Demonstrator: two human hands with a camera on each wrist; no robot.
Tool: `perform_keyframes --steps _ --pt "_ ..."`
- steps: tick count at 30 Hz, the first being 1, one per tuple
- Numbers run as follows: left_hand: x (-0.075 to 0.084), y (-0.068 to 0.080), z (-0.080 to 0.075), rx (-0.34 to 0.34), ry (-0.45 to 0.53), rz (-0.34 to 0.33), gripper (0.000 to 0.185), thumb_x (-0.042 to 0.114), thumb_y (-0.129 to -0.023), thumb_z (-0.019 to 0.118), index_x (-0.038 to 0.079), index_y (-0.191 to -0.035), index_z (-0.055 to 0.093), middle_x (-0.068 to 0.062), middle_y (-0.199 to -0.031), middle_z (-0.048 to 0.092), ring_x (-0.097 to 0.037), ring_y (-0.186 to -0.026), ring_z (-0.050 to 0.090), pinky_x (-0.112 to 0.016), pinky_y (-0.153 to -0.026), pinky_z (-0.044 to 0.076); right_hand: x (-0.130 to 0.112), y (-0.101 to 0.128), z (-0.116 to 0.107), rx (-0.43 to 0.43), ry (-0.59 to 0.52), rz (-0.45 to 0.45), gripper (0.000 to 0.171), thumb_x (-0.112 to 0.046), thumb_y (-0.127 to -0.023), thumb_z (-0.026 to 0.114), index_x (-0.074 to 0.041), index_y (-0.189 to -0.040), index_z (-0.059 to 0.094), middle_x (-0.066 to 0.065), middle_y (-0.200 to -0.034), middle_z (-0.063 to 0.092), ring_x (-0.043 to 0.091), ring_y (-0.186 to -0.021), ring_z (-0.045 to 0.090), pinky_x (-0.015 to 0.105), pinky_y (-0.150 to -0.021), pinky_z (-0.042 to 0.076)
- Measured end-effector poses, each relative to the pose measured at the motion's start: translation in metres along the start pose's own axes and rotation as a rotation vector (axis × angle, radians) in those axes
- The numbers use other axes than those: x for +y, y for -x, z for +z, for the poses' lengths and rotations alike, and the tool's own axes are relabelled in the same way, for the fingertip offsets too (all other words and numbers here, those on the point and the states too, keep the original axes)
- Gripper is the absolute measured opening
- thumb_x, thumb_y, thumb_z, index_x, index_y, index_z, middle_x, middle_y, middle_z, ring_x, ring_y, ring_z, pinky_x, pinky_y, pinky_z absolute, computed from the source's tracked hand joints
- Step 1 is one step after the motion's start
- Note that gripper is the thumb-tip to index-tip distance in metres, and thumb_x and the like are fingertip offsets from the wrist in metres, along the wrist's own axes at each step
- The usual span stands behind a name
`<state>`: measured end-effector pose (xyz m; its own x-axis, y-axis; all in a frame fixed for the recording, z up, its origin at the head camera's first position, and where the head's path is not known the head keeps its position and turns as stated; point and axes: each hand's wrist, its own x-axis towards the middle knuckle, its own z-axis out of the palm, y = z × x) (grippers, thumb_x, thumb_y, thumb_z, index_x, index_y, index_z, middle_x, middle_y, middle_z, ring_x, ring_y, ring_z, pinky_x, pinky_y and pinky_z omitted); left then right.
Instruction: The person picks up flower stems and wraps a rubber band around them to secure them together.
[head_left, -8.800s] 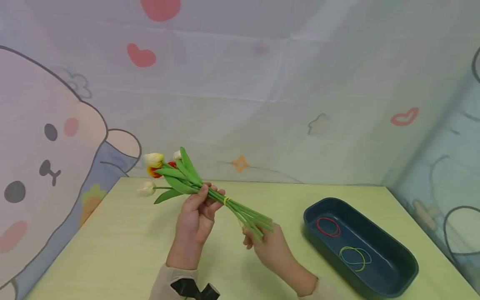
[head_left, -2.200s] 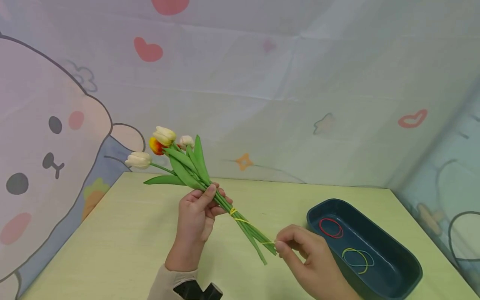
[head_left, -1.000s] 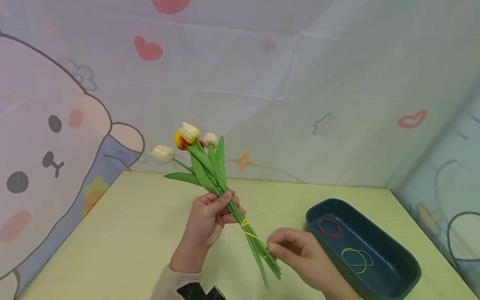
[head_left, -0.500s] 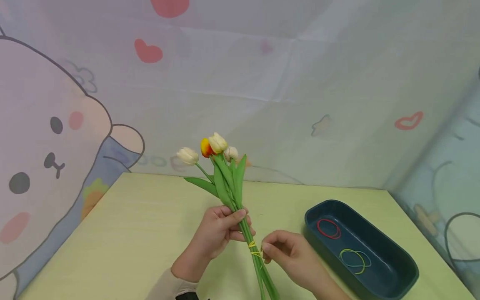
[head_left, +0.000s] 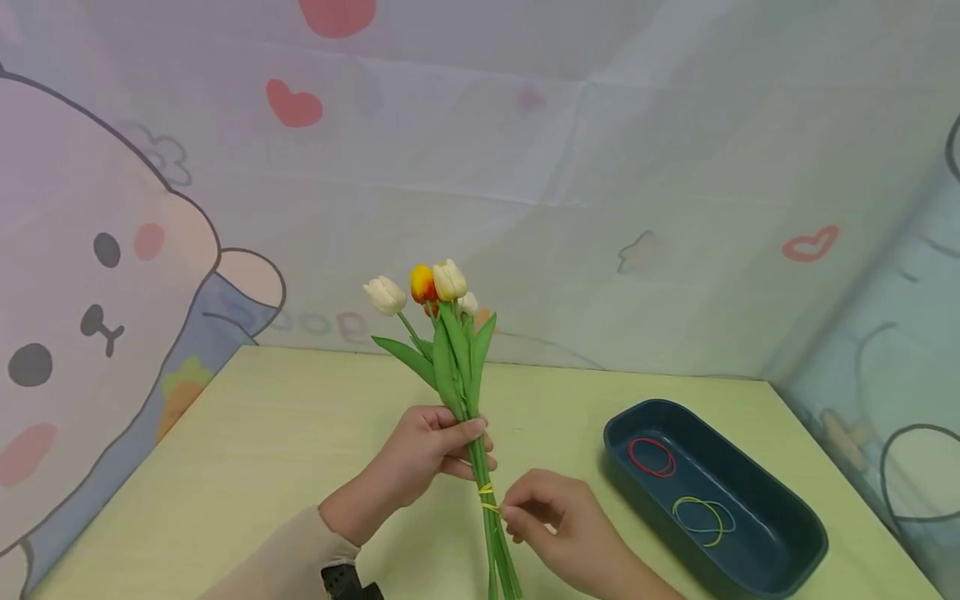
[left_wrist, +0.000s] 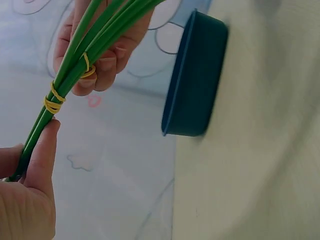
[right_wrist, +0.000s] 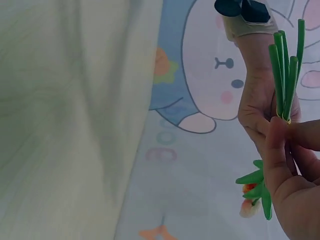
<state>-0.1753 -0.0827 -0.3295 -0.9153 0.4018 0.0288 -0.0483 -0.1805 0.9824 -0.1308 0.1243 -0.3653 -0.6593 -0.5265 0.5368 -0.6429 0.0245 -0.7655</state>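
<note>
Left hand (head_left: 420, 454) clamped round tulip bunch (head_left: 457, 392), upright above table (head_left: 262, 467), steadying stems | right hand (head_left: 547, 521) pinching yellow rubber band (head_left: 487, 497) wound on stems just below, keeping it taut | blue tray (head_left: 780, 575) of spare bands right.

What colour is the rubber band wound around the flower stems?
Yellow; the rubber band shows best in the left wrist view.

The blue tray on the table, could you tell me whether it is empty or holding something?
Not empty. The blue tray holds loose rubber bands: a red one at its far end and overlapping yellow-green and blue ones nearer the middle.
</note>
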Motion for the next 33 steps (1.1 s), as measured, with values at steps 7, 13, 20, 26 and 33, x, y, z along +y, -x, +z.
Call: perform_keyframes --steps 7,13,20,26,33 --pt "0.003 0.0 0.0 -0.001 -0.038 -0.042 0.028 0.008 -0.097 0.058 -0.019 -0.099 0.06 -0.002 -0.077 0.065 -0.017 -0.073 0.072 -0.038 -0.074 0.062 0.001 -0.001 -0.002 -0.046 0.038 0.017 0.008 0.0 -0.094 0.06 -0.004 -0.092 0.067 0.01 -0.083 0.064 0.008 -0.069 0.063 0.028 -0.063 0.061" --pt "0.009 0.001 0.001 0.021 -0.056 -0.072 0.028 0.009 -0.097 0.058 -0.019 -0.101 0.059 -0.003 -0.078 0.065 -0.018 -0.075 0.072 -0.038 -0.075 0.062 0.001 0.002 -0.008 -0.058 -0.004 0.13 0.007 -0.005 -0.094 0.062 -0.002 -0.093 0.069 0.012 -0.082 0.064 0.006 -0.071 0.063 0.029 -0.062 0.061" --pt "0.009 -0.005 -0.009 0.024 -0.111 -0.105 0.026 0.006 -0.097 0.056 -0.02 -0.101 0.058 -0.003 -0.077 0.066 -0.017 -0.075 0.072 -0.038 -0.075 0.062 -0.003 0.006 -0.026 -0.013 0.134 0.194 0.007 -0.013 -0.094 0.065 -0.011 -0.096 0.07 0.004 -0.089 0.068 0.005 -0.08 0.062 0.026 -0.068 0.06" --pt "-0.008 -0.009 -0.027 0.019 -0.162 -0.142 0.026 0.005 -0.096 0.056 -0.021 -0.101 0.058 -0.005 -0.076 0.067 -0.016 -0.07 0.071 -0.038 -0.072 0.063 -0.011 0.011 -0.047 0.114 0.287 0.219 0.007 -0.012 -0.093 0.065 -0.014 -0.099 0.07 -0.004 -0.094 0.067 0.005 -0.085 0.062 0.024 -0.071 0.059" --pt "-0.037 -0.01 -0.044 -0.004 -0.165 -0.214 0.018 0.006 -0.096 0.057 -0.01 -0.091 0.062 -0.003 -0.074 0.068 -0.014 -0.065 0.07 -0.025 -0.059 0.061 -0.011 0.028 -0.074 0.259 0.455 0.306 0.012 -0.01 -0.091 0.067 -0.014 -0.102 0.07 -0.005 -0.096 0.066 0.002 -0.081 0.061 0.02 -0.068 0.057"
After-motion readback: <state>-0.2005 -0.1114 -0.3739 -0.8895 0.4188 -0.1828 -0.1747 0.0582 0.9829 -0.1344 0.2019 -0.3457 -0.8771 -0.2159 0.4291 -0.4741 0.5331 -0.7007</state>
